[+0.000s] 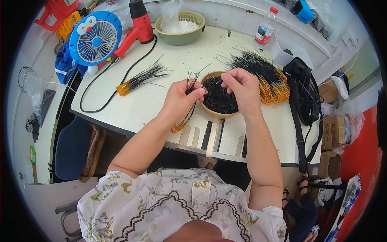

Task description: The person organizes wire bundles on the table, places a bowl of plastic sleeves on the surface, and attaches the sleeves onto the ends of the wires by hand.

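My left hand [181,99] is closed on a thin bunch of black wires [186,121]. Their orange looped ends hang below it toward the table's front edge, and loose tips stick up past my fingers. Over the right part of a tan bowl [213,114], my right hand [244,88] is in a pinch; whatever lies between its fingertips is too small to make out. Short black tube pieces [221,101] fill the bowl. To its right lies a large pile of black-and-orange wire bundles [262,74], and a smaller bundle [141,78] rests on the left.
At the back left stand a blue fan [96,38] and a red heat gun [140,26], its black cord looping across the white table [109,90]. Behind are a green basket [181,39] and a water bottle [264,32]. A black strapped bag [304,92] lies at the right edge.
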`<state>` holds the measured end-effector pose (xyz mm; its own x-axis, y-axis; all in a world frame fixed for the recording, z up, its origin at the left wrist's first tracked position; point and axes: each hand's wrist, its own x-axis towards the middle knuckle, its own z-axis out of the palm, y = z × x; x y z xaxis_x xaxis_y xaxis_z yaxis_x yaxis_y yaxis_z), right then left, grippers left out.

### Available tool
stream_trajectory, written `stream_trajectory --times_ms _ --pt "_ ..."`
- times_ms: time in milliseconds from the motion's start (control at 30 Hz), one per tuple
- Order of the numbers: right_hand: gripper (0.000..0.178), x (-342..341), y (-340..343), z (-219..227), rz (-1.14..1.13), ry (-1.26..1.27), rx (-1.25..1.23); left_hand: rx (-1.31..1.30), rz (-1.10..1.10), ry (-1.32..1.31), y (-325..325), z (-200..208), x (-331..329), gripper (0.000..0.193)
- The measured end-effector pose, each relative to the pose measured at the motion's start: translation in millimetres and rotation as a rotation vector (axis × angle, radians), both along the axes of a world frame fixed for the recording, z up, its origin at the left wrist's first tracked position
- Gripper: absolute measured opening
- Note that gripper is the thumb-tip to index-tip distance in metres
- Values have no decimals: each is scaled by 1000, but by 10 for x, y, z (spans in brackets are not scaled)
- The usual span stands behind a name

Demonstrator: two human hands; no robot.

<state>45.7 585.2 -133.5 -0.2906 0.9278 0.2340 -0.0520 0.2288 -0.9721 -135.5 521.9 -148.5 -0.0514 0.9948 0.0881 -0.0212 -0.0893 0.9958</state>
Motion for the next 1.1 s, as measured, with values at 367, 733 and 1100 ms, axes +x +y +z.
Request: stream_trajectory --times_ms 367,733,1100 --pt "7 61 60 -61 172 41 -74 -14 38 -12 30 -14 -29 6" --pt "10 54 9 15 126 -7 -111 104 57 109 14 -31 60 6" --pt "12 -83 -117 7 206 -115 -92 114 67 87 -1 -6 63 7"
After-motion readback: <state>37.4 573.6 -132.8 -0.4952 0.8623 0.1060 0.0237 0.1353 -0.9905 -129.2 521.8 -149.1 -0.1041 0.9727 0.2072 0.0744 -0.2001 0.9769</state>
